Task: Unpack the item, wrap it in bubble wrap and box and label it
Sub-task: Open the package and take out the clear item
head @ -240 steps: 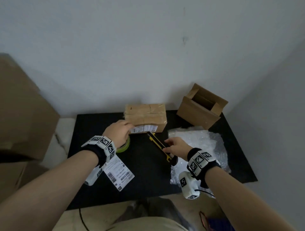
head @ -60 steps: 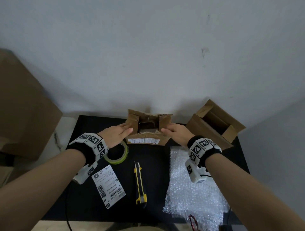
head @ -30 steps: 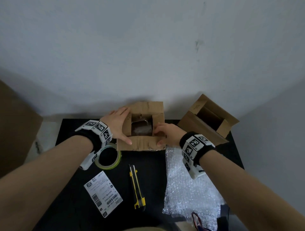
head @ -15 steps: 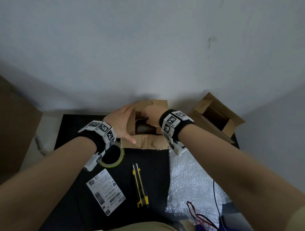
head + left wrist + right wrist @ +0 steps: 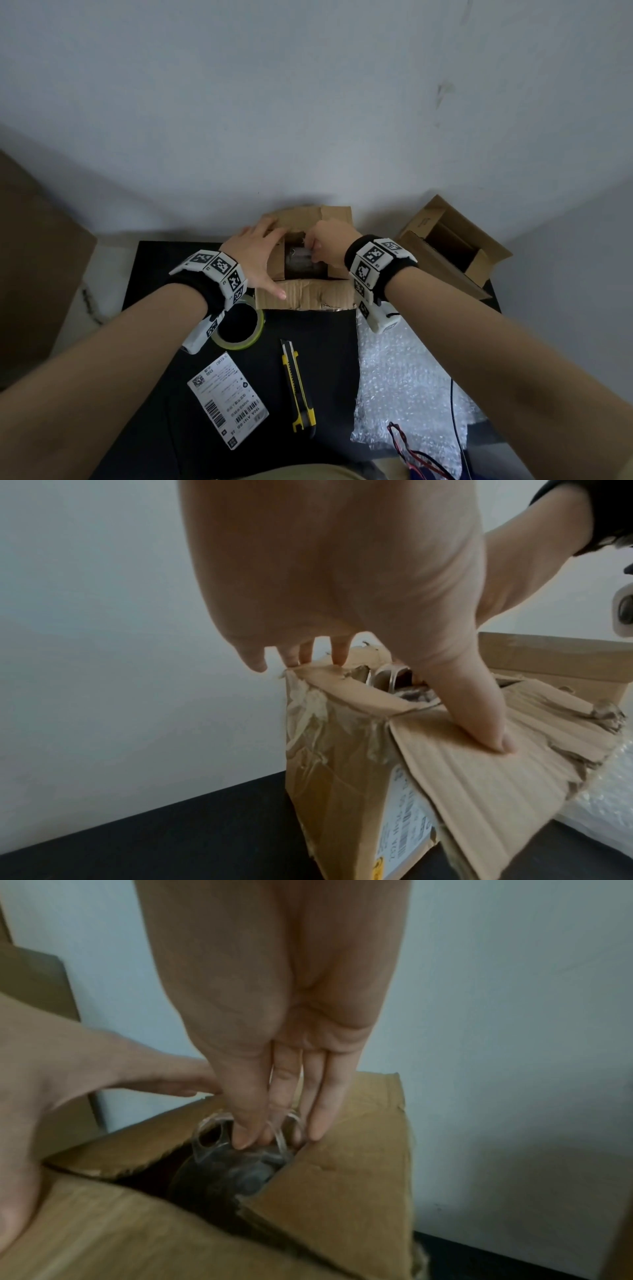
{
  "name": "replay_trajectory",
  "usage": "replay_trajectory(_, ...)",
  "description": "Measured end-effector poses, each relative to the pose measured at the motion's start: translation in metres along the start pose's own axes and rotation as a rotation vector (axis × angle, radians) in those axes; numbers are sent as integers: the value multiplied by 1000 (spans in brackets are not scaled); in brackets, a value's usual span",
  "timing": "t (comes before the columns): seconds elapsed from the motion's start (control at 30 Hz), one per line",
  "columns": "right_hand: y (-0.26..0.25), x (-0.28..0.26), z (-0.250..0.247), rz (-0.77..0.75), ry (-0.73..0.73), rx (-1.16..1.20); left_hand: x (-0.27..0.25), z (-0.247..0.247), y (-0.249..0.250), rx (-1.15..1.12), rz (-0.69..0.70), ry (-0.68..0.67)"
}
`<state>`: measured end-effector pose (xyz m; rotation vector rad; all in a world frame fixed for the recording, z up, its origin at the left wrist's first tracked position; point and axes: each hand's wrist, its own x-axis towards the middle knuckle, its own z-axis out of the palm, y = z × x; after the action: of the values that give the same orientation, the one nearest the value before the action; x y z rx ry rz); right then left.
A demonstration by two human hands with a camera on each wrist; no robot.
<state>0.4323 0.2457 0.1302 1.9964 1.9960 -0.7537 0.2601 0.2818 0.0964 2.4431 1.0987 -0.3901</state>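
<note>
Flaps of the opened carton (image 5: pixel 305 298) now lie spread under my flat left hand (image 5: pixel 255 255); my right hand (image 5: pixel 325 240) has dipped inside, fingertips (image 5: pixel 250 1137) pinching the plastic-wrapped item (image 5: pixel 226 1172), ready to lift.

Shipping label (image 5: pixel 227 400) on desk (image 5: pixel 329 359): barcodes and upside-down code, roughly "190A A141-BD", otherwise too small to read. Sticker on opened box (image 5: pixel 407 829): blurred print, unreadable.

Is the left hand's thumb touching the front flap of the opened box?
Touching. In the left wrist view the left hand presses its thumb tip flat onto the front flap of the opened box, with no gap visible.
</note>
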Motion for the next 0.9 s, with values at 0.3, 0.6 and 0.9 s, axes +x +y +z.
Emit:
replay_trajectory(0.3, 5, -22, -12, -46, 96, 206, -8, -10, -1, 12, -7, 33)
replay_trajectory(0.6, -2, -38, -19, -93, 190, 349, -27, -28, 14, -71, 84, 142)
replay_trajectory(0.9, -16, -52, -38, -119, 264, 368, -42, -41, 20, -203, 57, 283)
